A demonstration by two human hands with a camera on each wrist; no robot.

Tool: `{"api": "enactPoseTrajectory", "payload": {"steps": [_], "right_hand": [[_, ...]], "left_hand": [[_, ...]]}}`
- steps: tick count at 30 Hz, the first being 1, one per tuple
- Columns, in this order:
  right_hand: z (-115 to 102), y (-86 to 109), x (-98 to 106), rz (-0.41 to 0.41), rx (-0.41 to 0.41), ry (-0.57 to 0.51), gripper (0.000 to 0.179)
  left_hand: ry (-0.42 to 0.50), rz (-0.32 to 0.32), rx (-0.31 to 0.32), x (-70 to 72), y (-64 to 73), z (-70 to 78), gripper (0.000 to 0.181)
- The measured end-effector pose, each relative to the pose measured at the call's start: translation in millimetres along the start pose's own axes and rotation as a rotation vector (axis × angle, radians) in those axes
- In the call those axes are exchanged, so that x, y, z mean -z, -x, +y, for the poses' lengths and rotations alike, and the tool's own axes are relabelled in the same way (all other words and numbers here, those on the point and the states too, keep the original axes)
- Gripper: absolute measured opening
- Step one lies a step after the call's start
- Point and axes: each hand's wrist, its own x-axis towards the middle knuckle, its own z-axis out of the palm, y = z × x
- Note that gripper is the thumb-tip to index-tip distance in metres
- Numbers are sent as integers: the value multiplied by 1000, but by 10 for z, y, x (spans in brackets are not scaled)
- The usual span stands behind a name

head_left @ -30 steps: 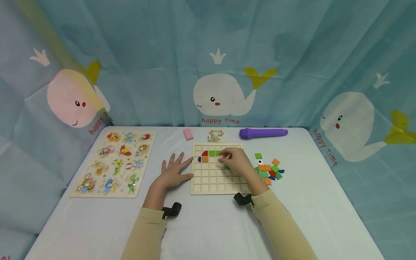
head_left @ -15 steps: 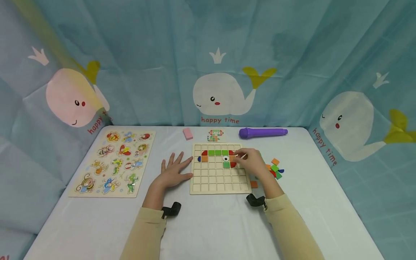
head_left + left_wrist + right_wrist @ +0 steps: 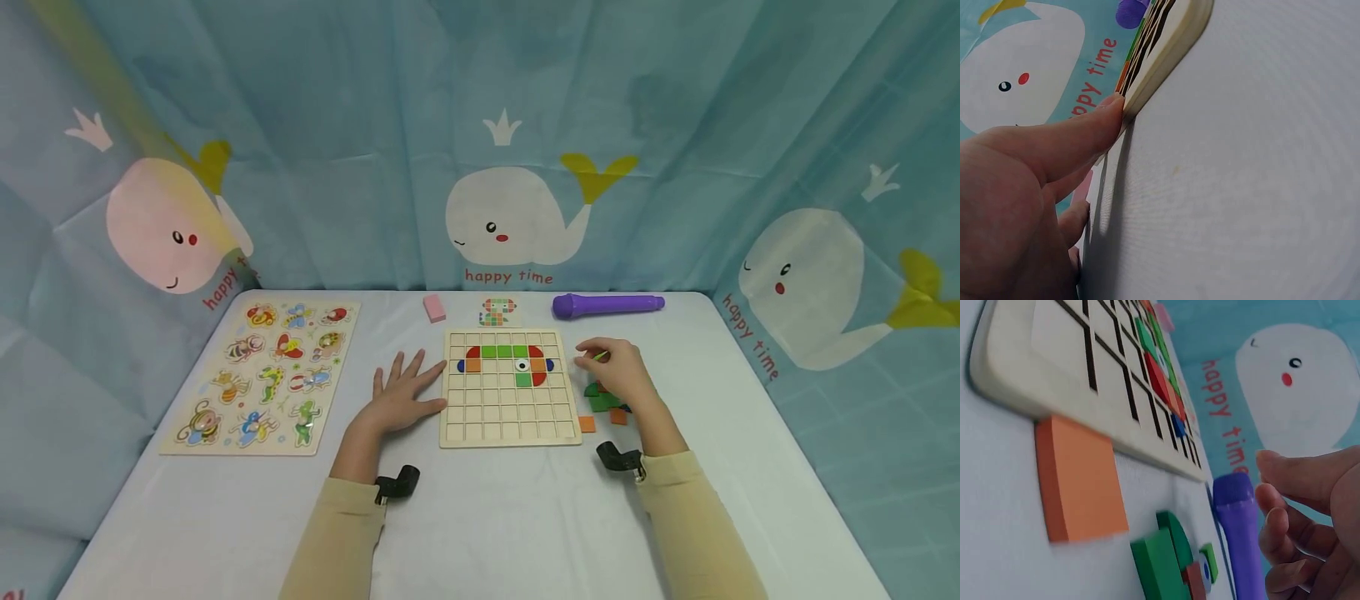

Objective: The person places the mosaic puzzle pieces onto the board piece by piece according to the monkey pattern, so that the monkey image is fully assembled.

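A wooden grid board point(image 3: 510, 429) bears an arc of coloured tiles: green squares point(image 3: 504, 352), red quarter-rounds, orange squares, a white eye tile point(image 3: 522, 365) and a blue half-round point(image 3: 550, 365) at the right end. My left hand point(image 3: 405, 402) lies spread on the table, its thumb touching the board's left edge. Just right of the board, my right hand point(image 3: 618, 367) hovers with fingers loosely bent. In the right wrist view its thumb and finger point(image 3: 1275, 497) stand apart, with nothing seen between them. Loose green tiles point(image 3: 602, 403) and others lie below it, partly hidden by the hand.
One orange tile point(image 3: 587, 424) rests against the board's lower right edge. Behind the board are a picture card point(image 3: 498, 313), a pink block point(image 3: 434, 308) and a purple toy microphone point(image 3: 607, 306). An insect puzzle board point(image 3: 255, 387) is at the left; a whale-print curtain encloses the table.
My right hand has moved rightward off the board to the loose tiles. A blue half-round now shows at the arc's right end, beside an orange square. The left hand has stayed put.
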Motion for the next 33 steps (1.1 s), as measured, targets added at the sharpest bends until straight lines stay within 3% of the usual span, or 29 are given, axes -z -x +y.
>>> {"api": "enactPoseTrajectory", "payload": {"steps": [13, 19, 27, 33], "right_hand": [[382, 31, 286, 70, -87, 57, 32], [443, -3, 242, 5, -129, 63, 33], [394, 7, 186, -49, -214, 228, 41], [409, -16, 142, -58, -194, 185, 35]], "left_hand": [[-12, -2, 3, 2, -13, -18, 75], [-13, -4, 17, 2, -23, -47, 76], [-2, 3, 2, -20, -28, -50, 75], [-2, 2, -4, -29, -24, -39, 75]]}}
